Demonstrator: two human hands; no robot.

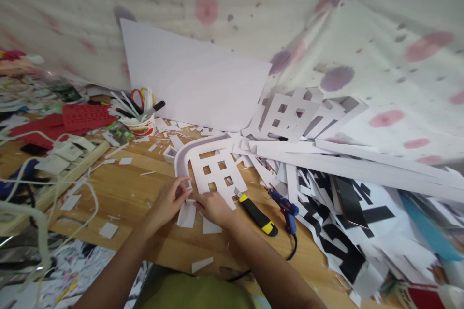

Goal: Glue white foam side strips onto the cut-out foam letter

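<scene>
My left hand point(171, 201) pinches the near end of a long white strip point(181, 161), which stands on edge and curves away to the back right. Close beside it, my right hand point(213, 206) has its fingers bent at the same end; what they hold is hidden. A white cutout sheet with square holes point(218, 172) lies just beyond my right hand. Small white pieces point(187, 215) lie under and in front of my fingers. Right of my right hand are a yellow and black utility knife point(258, 214) and a blue glue gun point(286, 208).
A tub with scissors and white sticks point(141, 125) stands at the back left, near red sheets point(65, 123). A power strip with plugs point(68, 157) and cables lies left. A large white board point(195, 77) leans behind. Long strips, a phone point(350, 203) and black-and-white scraps crowd the right.
</scene>
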